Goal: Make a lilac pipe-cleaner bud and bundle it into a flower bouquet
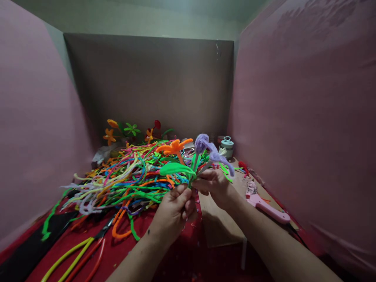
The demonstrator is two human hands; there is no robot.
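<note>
Both hands meet in the middle of the view around a small bunch of pipe-cleaner flowers. My left hand (175, 207) is closed on the green stems (192, 172) from below. My right hand (216, 185) pinches the same stems from the right. From the bunch rise an orange flower (174, 148), a purple flower (209, 150) and a bright green leaf (176, 169).
A big heap of coloured pipe cleaners (123, 180) covers the red table at left. Finished flowers (129, 131) stand at the back. Pliers (88, 246) lie at the front left, a pink tool (266, 205) on a wooden board at right, and a small pot (227, 145) at the back.
</note>
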